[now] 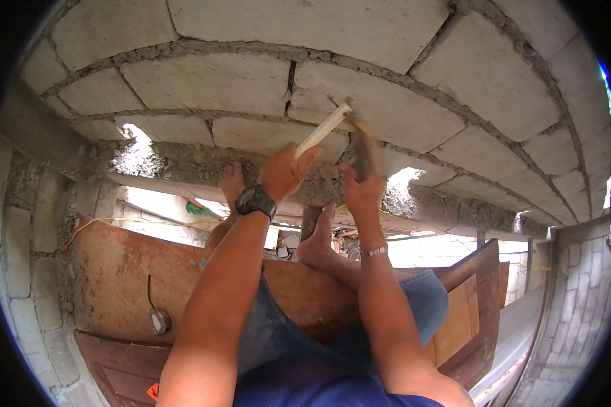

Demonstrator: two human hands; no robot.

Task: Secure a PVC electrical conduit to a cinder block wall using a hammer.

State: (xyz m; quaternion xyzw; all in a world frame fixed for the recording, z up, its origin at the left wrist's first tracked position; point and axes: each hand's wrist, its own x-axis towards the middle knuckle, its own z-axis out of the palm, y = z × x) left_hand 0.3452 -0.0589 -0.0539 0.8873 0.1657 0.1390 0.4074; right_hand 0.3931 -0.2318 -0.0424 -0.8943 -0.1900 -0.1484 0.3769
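My left hand (283,169) is closed around a narrow, straight cream-coloured strip (324,131). The strip slants up to the right, its far end close to the block wall (251,85). A small dark pin-like thing sticks out beside that end. To its right, my right hand (363,193) grips a brownish-grey tool (368,152), upright and smeared by motion, so its kind cannot be made out. The tool's top is near the strip's far end; whether they touch is unclear.
My bare feet (317,237) are below, by the wall's base. Brown wooden boards (129,271) lie beneath me, with a small grey round-cased thing (159,321) on them at left. Bright gaps (402,186) break the wall's bottom. A panelled wooden door (472,305) lies at right.
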